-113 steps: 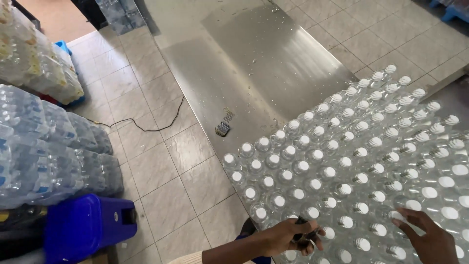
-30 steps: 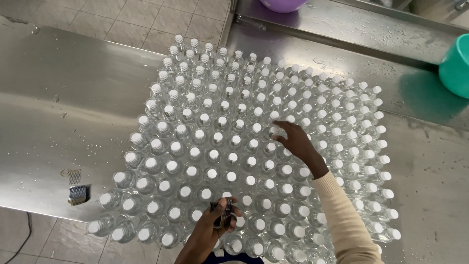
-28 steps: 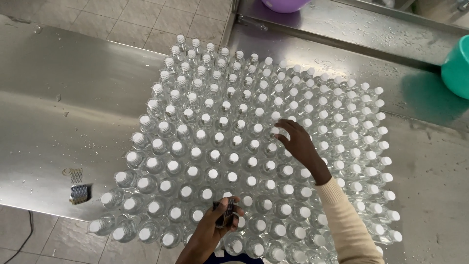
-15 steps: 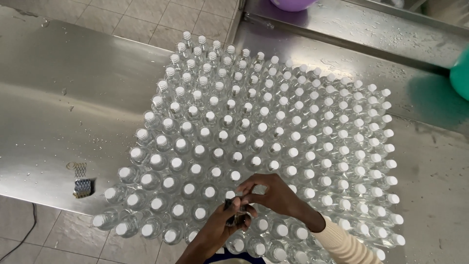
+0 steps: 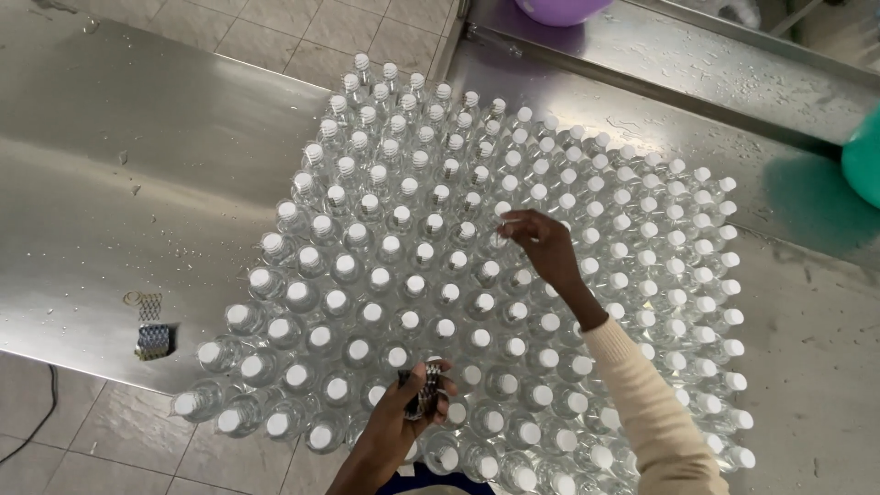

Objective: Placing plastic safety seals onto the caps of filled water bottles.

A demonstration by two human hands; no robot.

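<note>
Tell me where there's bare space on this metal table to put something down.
Left of the bottles the steel table lies bare, apart from a small strip near its front edge. The far ledge is mostly bare between two bowls. The bottles stand cap to cap, with no gaps.

R arm: long cream sleeve (image 5: pixel 642 412), soft knit-like fabric w/ light creases, snug cuff ending at wrist. R hand (image 5: pixel 548 249) bare, no rings or watch visible. L hand (image 5: pixel 408 412) bare too; L forearm uncovered as far as frame shows, no sleeve in view there. Bit of dark blue clothing (image 5: pixel 431 481) at bottom edge, between arms.
</note>
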